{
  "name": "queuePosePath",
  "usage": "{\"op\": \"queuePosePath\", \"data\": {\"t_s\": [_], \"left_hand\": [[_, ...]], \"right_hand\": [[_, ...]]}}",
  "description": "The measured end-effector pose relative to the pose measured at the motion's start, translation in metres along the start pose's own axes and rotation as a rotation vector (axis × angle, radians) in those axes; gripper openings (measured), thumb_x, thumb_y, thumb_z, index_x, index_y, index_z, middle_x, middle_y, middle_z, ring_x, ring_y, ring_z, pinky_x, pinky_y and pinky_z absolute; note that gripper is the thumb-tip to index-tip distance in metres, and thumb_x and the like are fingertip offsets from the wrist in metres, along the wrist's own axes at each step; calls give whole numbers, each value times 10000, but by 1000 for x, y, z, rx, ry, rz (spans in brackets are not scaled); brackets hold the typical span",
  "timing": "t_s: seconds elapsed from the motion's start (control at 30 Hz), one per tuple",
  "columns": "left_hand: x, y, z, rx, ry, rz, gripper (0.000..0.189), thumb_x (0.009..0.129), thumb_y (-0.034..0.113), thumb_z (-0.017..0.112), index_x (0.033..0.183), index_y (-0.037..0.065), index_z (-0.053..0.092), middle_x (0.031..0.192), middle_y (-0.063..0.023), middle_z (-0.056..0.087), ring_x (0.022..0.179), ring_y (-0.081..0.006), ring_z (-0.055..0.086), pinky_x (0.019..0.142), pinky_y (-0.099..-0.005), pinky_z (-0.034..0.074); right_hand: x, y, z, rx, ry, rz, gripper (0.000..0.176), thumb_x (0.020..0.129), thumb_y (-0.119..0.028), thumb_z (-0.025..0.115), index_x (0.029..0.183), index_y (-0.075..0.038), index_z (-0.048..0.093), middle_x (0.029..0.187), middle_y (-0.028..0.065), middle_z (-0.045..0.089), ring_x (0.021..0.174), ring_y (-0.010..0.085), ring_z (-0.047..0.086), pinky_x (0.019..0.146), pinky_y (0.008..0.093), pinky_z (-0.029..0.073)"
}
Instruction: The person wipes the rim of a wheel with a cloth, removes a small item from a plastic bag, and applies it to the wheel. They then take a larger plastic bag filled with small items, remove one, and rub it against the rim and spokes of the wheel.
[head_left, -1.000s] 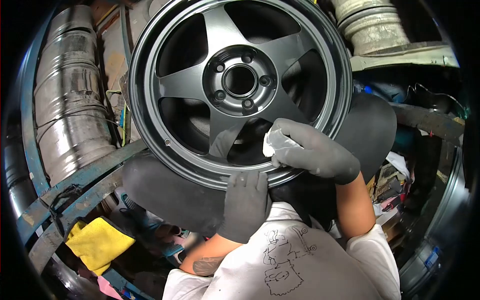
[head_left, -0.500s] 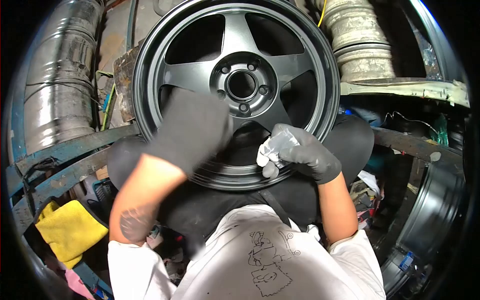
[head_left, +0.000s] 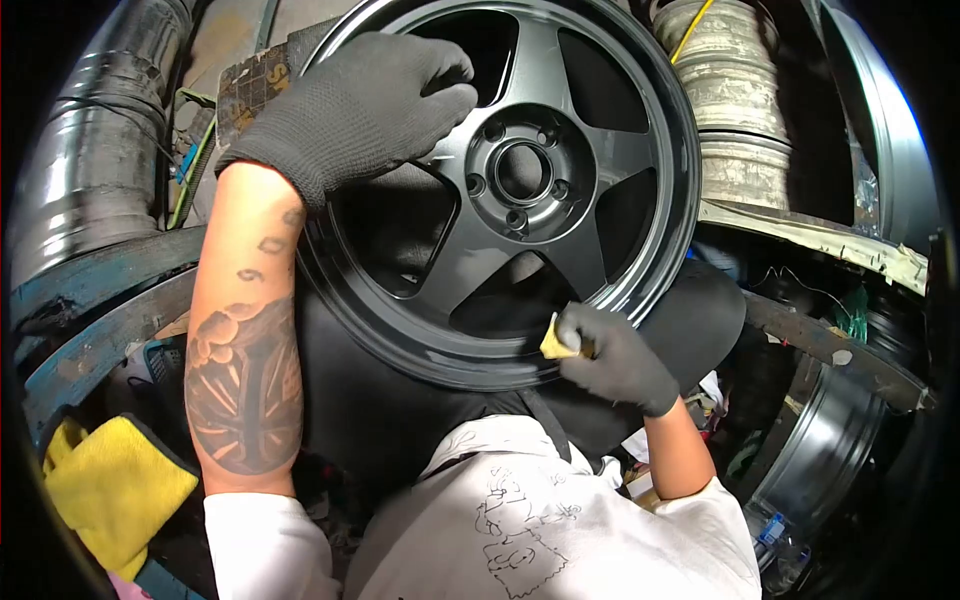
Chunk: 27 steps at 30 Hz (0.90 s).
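Note:
A dark grey five-spoke wheel rim (head_left: 470, 265) rests across my lap, tilted up in front of me. My left hand (head_left: 375, 110), in a dark grey glove, is over the upper left spoke, its fingers curled together; anything between them is hidden. Near the lower right edge of the rim, my right hand (head_left: 620, 360), also gloved, is closed round a small yellow piece (head_left: 556, 340) that pokes out beside the thumb.
A yellow cloth (head_left: 125, 490) hangs over the frame at lower left. Silvery barrels (head_left: 90, 150) stand at left, stacked rims (head_left: 735, 110) at upper right. Another rim (head_left: 820, 450) lies at lower right. A blue metal bar (head_left: 110, 270) runs along the left.
My left hand has moved up and onto the upper left spoke. The wheel has shifted right. My right hand has moved lower; yellow now shows in it where a crumpled pale piece was.

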<state>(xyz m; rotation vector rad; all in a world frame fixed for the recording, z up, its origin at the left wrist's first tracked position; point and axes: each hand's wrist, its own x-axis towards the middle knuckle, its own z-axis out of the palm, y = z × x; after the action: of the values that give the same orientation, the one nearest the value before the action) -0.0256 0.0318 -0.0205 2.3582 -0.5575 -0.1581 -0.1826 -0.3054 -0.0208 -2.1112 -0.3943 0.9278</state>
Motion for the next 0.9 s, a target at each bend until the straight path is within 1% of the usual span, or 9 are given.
{"op": "queuePosePath", "data": {"t_s": [0.07, 0.1, 0.2, 0.23, 0.33, 0.53, 0.63, 0.73, 0.9], "left_hand": [[1, 2, 0, 36, -11, 7, 402, 1030, 322, 638, 1274, 8, 698, 1079, -171, 752, 940, -301, 724, 900, -389, 572], [1, 1, 2, 33, -21, 11, 399, 1029, 320, 638, 1273, 9, 698, 1076, -171, 752, 938, -300, 724, 900, -390, 572], [2, 0, 7, 31, -27, 19, 389, 1032, 312, 632, 1269, 11, 700, 1056, -171, 751, 931, -293, 723, 893, -389, 572], [2, 0, 9, 34, -25, 22, 386, 1034, 309, 629, 1268, 11, 700, 1048, -171, 750, 928, -290, 722, 890, -388, 571], [1, -1, 14, 53, 46, 67, 371, 1043, 303, 619, 1258, 13, 702, 1015, -164, 746, 910, -277, 720, 880, -380, 570], [-2, 1, 14, 26, 2, 16, 379, 1045, 328, 619, 1256, 25, 703, 982, -155, 743, 898, -271, 723, 864, -384, 568], [-2, -3, 21, 37, 74, 68, 390, 1036, 345, 633, 1261, 34, 703, 987, -162, 746, 909, -291, 727, 869, -392, 570], [-6, 2, 16, 43, 34, 12, 390, 1030, 349, 641, 1266, 46, 704, 1018, -170, 753, 935, -319, 733, 892, -411, 574], [-6, 12, 15, 82, 56, 20, 387, 1023, 354, 647, 1273, 64, 704, 1090, -177, 748, 1005, -335, 731, 940, -434, 566]], "right_hand": [[-6, -6, 14, -255, -10, -17, 288, 855, -172, 771, 926, -67, 512, 862, 164, 569, 814, 369, 610, 758, 446, 507], [-9, -7, 20, -298, -34, 6, 289, 903, -246, 759, 969, -58, 549, 905, 173, 614, 906, 393, 651, 810, 504, 513], [-10, -17, 27, -313, -127, 132, 272, 952, -282, 719, 993, -49, 585, 917, 167, 628, 908, 385, 656, 820, 495, 522], [-8, -18, 30, -301, -91, 99, 255, 980, -292, 686, 1058, -56, 627, 944, 157, 647, 912, 374, 668, 823, 490, 530], [-4, -23, 35, -366, -66, 109, 230, 983, -289, 667, 1032, -65, 676, 960, 148, 671, 921, 360, 680, 824, 482, 538], [17, -36, 38, -398, -198, 142, 267, 989, -297, 637, 900, -57, 711, 894, 154, 690, 847, 373, 698, 766, 505, 548], [22, -37, 36, -416, -238, 133, 271, 999, -305, 636, 914, -59, 714, 834, 155, 693, 787, 385, 694, 735, 511, 546], [14, -26, 29, -319, -303, 190, 283, 1015, -313, 632, 916, -60, 716, 779, 155, 693, 777, 387, 698, 730, 507, 540], [13, -31, 54, -266, -53, 76, 225, 1019, -286, 645, 1019, -93, 762, 796, 172, 716, 746, 386, 703, 684, 497, 540]]}}
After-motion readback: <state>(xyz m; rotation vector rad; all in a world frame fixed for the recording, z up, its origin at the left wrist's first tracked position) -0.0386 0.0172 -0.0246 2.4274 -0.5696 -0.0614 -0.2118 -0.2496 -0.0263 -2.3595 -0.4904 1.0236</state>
